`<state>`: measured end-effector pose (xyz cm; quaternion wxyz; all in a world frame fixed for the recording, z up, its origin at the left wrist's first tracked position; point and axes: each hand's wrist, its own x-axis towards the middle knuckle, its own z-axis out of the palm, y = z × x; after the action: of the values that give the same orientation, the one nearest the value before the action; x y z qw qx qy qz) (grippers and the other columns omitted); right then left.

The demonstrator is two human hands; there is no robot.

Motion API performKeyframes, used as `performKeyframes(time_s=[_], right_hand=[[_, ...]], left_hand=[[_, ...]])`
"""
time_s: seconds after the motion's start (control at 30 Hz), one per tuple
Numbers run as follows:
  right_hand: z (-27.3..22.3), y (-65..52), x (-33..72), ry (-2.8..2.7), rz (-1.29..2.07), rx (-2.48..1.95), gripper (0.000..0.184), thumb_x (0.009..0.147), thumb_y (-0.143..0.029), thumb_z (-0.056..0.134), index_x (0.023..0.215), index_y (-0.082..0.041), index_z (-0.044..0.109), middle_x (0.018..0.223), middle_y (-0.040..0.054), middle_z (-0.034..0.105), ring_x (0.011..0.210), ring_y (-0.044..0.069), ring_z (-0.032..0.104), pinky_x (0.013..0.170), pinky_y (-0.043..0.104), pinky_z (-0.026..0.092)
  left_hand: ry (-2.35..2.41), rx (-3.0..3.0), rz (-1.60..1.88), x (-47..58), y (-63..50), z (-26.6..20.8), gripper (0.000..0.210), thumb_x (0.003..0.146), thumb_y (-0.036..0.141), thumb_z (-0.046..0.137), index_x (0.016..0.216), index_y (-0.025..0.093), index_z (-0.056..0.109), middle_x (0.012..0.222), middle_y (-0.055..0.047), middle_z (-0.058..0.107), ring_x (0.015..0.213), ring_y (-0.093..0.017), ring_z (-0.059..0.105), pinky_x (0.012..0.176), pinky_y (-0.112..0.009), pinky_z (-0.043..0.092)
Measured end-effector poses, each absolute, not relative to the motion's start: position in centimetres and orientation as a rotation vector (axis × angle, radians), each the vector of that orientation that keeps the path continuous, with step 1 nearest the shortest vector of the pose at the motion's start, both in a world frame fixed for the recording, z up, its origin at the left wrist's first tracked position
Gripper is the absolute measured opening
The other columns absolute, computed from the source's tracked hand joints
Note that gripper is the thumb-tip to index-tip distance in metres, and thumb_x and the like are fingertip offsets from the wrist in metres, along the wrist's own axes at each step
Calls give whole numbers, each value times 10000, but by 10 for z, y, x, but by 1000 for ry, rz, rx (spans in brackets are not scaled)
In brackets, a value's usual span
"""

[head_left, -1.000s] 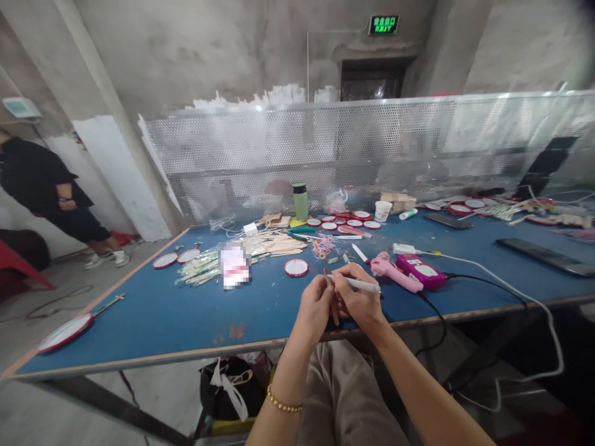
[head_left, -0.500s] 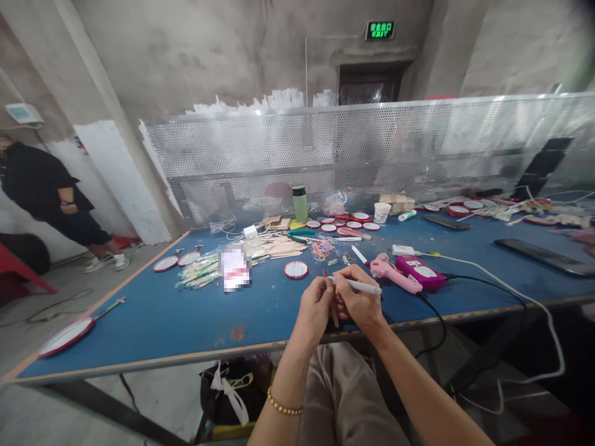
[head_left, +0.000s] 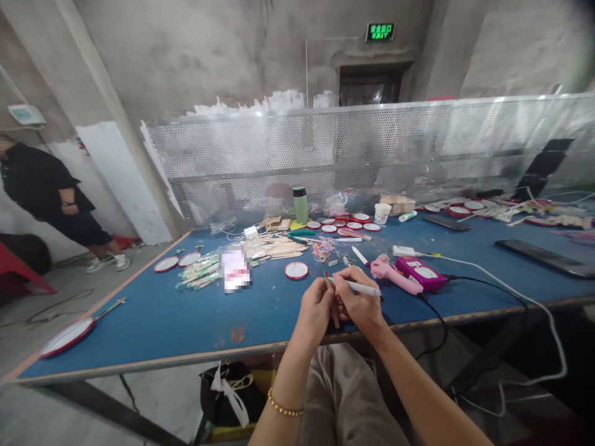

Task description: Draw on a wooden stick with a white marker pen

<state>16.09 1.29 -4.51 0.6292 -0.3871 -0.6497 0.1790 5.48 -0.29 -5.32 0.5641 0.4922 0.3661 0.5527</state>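
My left hand [head_left: 317, 308] is closed around a flat wooden stick [head_left: 336, 318], whose reddish-brown upper end shows above the fingers. In my right hand [head_left: 359, 303] is a white marker pen [head_left: 357, 285], pinched with its tip against or close to the stick; the exact contact is hidden by the fingers. Both hands meet at the table's front edge. Just beyond them lies a round white disc with a red rim [head_left: 296, 270]. A pink glue gun [head_left: 395, 274] rests to the right, and another marker [head_left: 359, 255] lies ahead.
On the blue table [head_left: 186, 322] are wooden sticks [head_left: 279, 246], colourful rubber bands [head_left: 325, 249], a green bottle [head_left: 300, 205], a paper cup [head_left: 382, 213] and a purple box [head_left: 421, 273] with cables. A red-rimmed paddle [head_left: 67, 337] lies at left. A person [head_left: 44, 192] stands beyond the table.
My hands hold nearly the same pose on the stick and marker. The marker's rear end has shifted very slightly; the view has barely moved.
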Motion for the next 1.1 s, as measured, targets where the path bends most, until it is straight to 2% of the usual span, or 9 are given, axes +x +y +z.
performKeyframes(time_s=[0.5,0.87,1.1], right_hand=[[-44,12,162,-1485,377,-893,192,842,-299,534,676,-212,572,539,-31,568,459,118,506,451,233,418],[-42,11,162,-1495,384,-888,187,838,-295,530,676,-213,573,543,-27,566,468,123,514,452,238,415],[-43,12,162,-1509,352,-890,183,839,-296,525,681,-217,573,534,-30,563,460,123,513,450,235,414]], left_hand=[[881,1171,1308,55,-2,-54,376,702,511,659,752,191,468,645,50,514,529,-94,540,491,-233,526],[907,1210,1321,54,-2,-53,332,732,473,636,736,192,459,627,55,495,516,-92,516,485,-234,511],[885,1175,1306,55,-3,-51,378,702,511,656,746,188,464,636,53,517,501,-91,533,477,-247,526]])
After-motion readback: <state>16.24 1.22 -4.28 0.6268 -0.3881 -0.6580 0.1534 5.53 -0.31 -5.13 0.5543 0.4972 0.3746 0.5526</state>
